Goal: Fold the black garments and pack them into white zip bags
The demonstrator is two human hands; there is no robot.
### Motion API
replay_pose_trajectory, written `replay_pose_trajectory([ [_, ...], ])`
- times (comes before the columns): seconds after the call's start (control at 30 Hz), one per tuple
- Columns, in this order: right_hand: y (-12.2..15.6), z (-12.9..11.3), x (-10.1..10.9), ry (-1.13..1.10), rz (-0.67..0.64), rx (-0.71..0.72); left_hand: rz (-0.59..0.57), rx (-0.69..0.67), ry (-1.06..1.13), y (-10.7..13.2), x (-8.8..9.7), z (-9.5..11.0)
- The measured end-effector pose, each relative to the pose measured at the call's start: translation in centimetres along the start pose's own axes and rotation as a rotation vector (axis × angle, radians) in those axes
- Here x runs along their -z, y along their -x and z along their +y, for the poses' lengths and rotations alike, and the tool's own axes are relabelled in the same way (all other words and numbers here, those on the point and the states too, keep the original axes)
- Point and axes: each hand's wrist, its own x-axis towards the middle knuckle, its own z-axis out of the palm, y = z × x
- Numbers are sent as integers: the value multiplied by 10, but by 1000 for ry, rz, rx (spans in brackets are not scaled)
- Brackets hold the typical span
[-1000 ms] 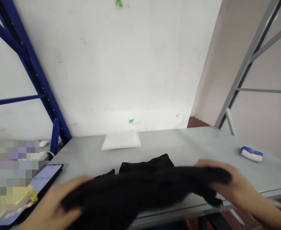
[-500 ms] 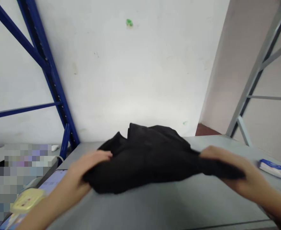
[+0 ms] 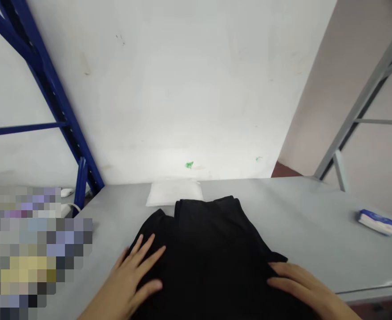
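Note:
A black garment (image 3: 205,249) lies spread out on the grey table, its far edge pointing toward the wall and its near part running out of the bottom of the view. On its left side rests my left hand (image 3: 134,275), open, fingers spread and pressed lightly to the cloth. My right hand (image 3: 299,282) touches the right edge with its fingers stretched out, nothing gripped in it. Just past the garment, a flat white packet (image 3: 175,192) sits near the wall.
The grey table (image 3: 316,222) meets a white wall (image 3: 199,89) at its far side. A blue-and-white pack (image 3: 377,222) lies at the right. Blue rack posts (image 3: 58,98) stand at left, grey ones (image 3: 359,106) at right. Blurred-out items cover the left side.
The garment has come down from between both hands and now lies flat. Both hands have released their grip and rest on it. The white packet behind it has come into view.

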Motion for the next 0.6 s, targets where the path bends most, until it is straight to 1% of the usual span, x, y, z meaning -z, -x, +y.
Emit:
replay_pose_trajectory([
  [0.1,-13,-2,-6,28,25,-27,-8,74,-16,-18,0,-9],
  [0.17,-16,-2,-6,10,6,-42,-7,96,-29,-20,7,-13],
  [0.23,-14,-3,-2,-26,-39,-50,1,33,-31,-14,17,-12],
  [0.3,-10,-5,4,-71,-57,-34,-48,-114,12,-3,25,-6],
  [0.33,-8,-6,7,-96,-40,-15,-84,-176,44,3,28,-4],
  [0.4,-6,-11,13,-156,42,29,-111,-215,110,12,29,0],
  [0.5,-9,-19,20,-295,176,25,-11,-162,227,17,25,-4],
  [0.6,-15,-25,23,-478,236,-43,38,-120,350,15,24,-10],
])
